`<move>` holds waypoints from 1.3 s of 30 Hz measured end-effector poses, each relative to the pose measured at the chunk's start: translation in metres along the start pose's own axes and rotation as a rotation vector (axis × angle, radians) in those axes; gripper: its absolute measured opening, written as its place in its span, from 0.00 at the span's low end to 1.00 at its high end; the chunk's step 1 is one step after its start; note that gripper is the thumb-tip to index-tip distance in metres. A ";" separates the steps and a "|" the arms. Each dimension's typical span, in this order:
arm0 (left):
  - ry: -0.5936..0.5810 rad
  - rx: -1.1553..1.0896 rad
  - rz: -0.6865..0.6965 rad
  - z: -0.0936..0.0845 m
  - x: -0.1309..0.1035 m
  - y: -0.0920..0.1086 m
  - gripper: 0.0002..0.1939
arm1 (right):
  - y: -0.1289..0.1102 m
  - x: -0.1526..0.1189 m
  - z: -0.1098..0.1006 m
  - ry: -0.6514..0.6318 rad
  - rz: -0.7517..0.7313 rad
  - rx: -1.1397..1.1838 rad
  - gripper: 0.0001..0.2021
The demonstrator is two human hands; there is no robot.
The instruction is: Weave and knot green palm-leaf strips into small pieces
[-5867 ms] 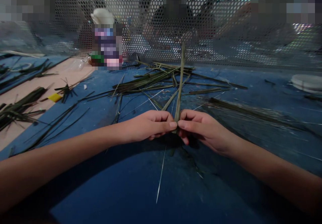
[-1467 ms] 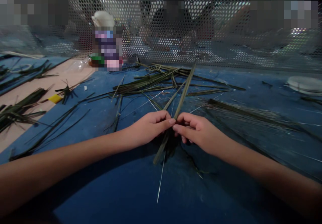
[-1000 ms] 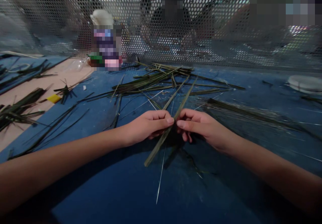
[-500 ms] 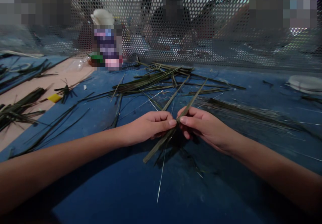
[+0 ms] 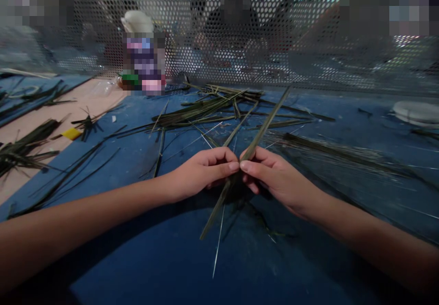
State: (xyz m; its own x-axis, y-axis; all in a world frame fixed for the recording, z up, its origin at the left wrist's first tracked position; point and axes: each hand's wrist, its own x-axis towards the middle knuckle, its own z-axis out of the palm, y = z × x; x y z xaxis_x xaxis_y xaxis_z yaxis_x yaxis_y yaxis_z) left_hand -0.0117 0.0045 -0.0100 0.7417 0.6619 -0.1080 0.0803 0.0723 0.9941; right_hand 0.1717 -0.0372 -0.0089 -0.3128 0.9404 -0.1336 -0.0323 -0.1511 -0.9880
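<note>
My left hand (image 5: 212,170) and my right hand (image 5: 265,170) meet thumb to thumb above the blue surface, each in a closed pinch. Between them they hold a long, flat, green leaf strip (image 5: 270,116). One end slants up past my right thumb, and a strip end (image 5: 214,218) hangs below my left fingers. A second leaf strip (image 5: 242,123) runs up behind my left hand. Below the hands a thin shiny strand (image 5: 218,245) points toward me. The fingers hide where the strips cross.
A pile of leaf strips (image 5: 202,108) lies beyond my hands on the blue table (image 5: 151,259). More strips (image 5: 343,154) lie at right, near a white round lid-like thing (image 5: 416,113). A perforated metal screen (image 5: 192,26) stands behind, with a white-topped object (image 5: 139,23) before it.
The held strip's upper end now reaches higher beyond my right hand, and its slant is steeper. The lower end has shifted down and slightly right. Both hands keep their pinch.
</note>
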 end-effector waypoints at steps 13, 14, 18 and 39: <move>0.020 -0.032 -0.028 -0.001 0.000 0.000 0.11 | 0.002 0.000 -0.002 0.011 -0.059 -0.119 0.08; 0.025 -0.034 -0.029 -0.001 0.000 0.000 0.11 | 0.002 0.000 -0.003 0.005 -0.069 -0.126 0.08; 0.027 -0.064 -0.045 -0.001 -0.001 0.001 0.11 | 0.001 0.002 -0.005 -0.015 -0.089 -0.098 0.06; -0.043 -0.226 -0.124 -0.008 0.001 0.002 0.11 | -0.002 0.000 -0.009 0.014 -0.068 0.093 0.05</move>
State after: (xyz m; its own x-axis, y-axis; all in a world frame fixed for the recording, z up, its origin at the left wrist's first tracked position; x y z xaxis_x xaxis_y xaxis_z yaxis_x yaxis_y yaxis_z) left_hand -0.0159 0.0111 -0.0081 0.7637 0.6053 -0.2245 0.0256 0.3191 0.9474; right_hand 0.1804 -0.0341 -0.0074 -0.2934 0.9536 -0.0678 -0.1409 -0.1133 -0.9835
